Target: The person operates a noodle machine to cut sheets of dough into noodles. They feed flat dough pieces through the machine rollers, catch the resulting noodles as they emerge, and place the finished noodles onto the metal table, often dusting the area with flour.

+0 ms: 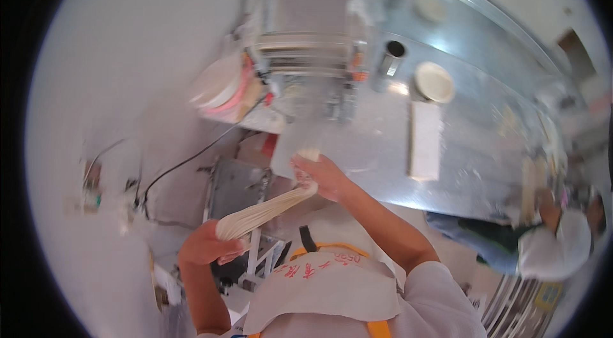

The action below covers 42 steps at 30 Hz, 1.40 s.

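Observation:
A bundle of pale noodle strands [267,212] hangs between my two hands, stretched on a slant over the table's near left corner. My left hand [207,245], lower and nearer to me, is closed round one end of the bundle. Farther off, by the table's edge, my right hand [324,176] grips the other end, and a short tuft of noodles sticks out past its fingers. Both hands hold the bundle in the air, just in front of my pale apron [325,287].
A noodle machine [305,50] stands at the far end of the metal table [370,159]. On the table are a steel cup [393,57], a round bowl [434,82] and a long white block [425,140]. A white tub [217,85] and a cable sit left; a co-worker [555,245] is at right.

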Available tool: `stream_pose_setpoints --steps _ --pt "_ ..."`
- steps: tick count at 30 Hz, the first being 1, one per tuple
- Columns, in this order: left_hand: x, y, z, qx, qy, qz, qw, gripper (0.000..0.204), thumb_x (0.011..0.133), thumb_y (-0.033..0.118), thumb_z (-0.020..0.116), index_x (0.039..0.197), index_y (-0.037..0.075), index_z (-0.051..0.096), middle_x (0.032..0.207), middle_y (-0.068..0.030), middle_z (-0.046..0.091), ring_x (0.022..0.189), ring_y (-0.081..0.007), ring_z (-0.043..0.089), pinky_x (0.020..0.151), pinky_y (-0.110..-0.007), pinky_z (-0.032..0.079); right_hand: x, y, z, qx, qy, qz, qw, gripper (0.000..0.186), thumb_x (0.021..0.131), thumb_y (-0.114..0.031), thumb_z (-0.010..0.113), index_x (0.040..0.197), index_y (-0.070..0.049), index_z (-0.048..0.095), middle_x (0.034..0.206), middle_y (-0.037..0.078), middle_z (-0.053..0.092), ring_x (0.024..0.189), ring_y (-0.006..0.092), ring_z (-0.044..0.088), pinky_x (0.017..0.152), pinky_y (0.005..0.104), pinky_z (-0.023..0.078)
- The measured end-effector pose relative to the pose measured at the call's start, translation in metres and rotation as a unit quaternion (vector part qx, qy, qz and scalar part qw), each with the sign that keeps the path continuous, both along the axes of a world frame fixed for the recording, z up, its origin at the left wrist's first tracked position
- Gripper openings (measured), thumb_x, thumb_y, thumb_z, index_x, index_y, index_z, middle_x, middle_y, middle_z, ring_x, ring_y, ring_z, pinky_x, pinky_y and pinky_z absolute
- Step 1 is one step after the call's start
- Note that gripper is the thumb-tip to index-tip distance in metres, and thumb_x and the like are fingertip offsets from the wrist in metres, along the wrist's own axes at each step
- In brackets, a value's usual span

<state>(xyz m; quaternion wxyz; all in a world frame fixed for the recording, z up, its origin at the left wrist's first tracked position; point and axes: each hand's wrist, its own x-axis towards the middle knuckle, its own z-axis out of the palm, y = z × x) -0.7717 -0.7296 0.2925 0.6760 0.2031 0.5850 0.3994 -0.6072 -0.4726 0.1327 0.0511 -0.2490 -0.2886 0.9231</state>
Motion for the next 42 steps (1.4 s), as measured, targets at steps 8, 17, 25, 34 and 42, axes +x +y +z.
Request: stream_pose_setpoints --steps 8,17,25,34,42 --pt "0.015 0.053 0.031 0.087 -0.049 -0.176 0.979 0.013 0.09 0.003 0.073 0.099 -0.005 0.066 0.069 -0.0038 0.059 0.052 -0.0095 0.05 0.046 -0.027 0.038 0.159 0.04 0.158 0.072 0.094 -0.088 0.989 0.019 0.106 -0.024 0.059 0.103 -0.005 0.062 0.07 -0.004 0.048 0.056 0.0065 0.041 0.048 0.0228 0.034" --pt "0.165 0.187 0.052 0.041 0.01 -0.39 0.92 0.024 0.094 0.025 0.076 0.098 0.003 0.067 0.066 0.0022 0.057 0.051 -0.0076 0.047 0.048 -0.027 0.037 0.359 0.149 0.238 0.191 0.033 -0.207 0.959 0.018 0.105 -0.023 0.062 0.103 -0.004 0.063 0.07 -0.006 0.05 0.057 0.0028 0.044 0.049 0.0188 0.035" --pt "0.39 0.357 -0.014 0.018 -0.034 -0.398 0.917 0.021 0.098 0.025 0.07 0.093 0.005 0.063 0.065 0.0041 0.05 0.053 -0.0062 0.043 0.049 -0.026 0.034 0.482 0.418 0.136 0.184 -0.132 -0.205 0.952 0.017 0.102 -0.018 0.066 0.098 -0.003 0.058 0.069 -0.006 0.053 0.055 0.003 0.046 0.047 0.0189 0.038" --pt "0.578 0.475 -0.133 -0.064 -0.168 -0.088 0.98 0.028 0.102 0.032 0.068 0.09 0.009 0.057 0.071 0.0017 0.051 0.059 -0.0102 0.048 0.052 -0.027 0.037 0.504 0.616 0.051 0.228 -0.122 -0.14 0.956 0.019 0.097 -0.013 0.072 0.088 -0.002 0.059 0.068 -0.001 0.052 0.053 0.0081 0.046 0.049 0.0237 0.041" --pt "0.66 0.516 -0.307 -0.202 -0.285 0.082 0.933 0.023 0.102 0.021 0.067 0.092 0.007 0.052 0.071 -0.0001 0.05 0.059 -0.0145 0.054 0.054 -0.033 0.047 0.59 0.596 -0.216 0.593 -0.492 -0.222 0.598 0.065 0.08 -0.025 0.083 0.129 0.008 0.057 0.123 0.029 0.066 0.115 0.0386 0.066 0.095 0.0432 0.053"
